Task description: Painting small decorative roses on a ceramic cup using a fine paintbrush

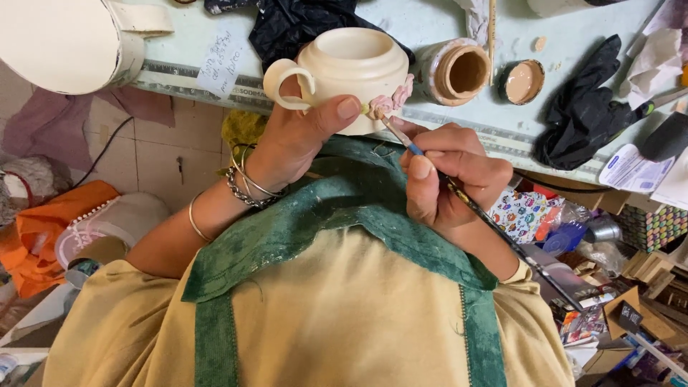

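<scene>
At upper centre of the frame, the left hand (301, 136) gripped a cream pot (344, 72), thumb pressed by its pink flowers (390, 100). The right hand (448, 175) was closed around a brush (459, 190), tip at the flowers. An open jar (459, 72) lay on the tabletop (430, 29) just right.

Soft, even light fills the scene, bright enough to show colour plainly, with no single strong source to be made out. The cream cup (344, 72) is lit smoothly, its far rim pale and its near side slightly darker. A faint shadow lies under the left hand (297, 140) and the right hand (448, 175). The pale green table (430, 29) shows mild sheen but no harsh glare. Focus is sharp at the middle; the clutter at the right edge and the white tub (68, 43) at far left look softer and bent by the wide lens
</scene>
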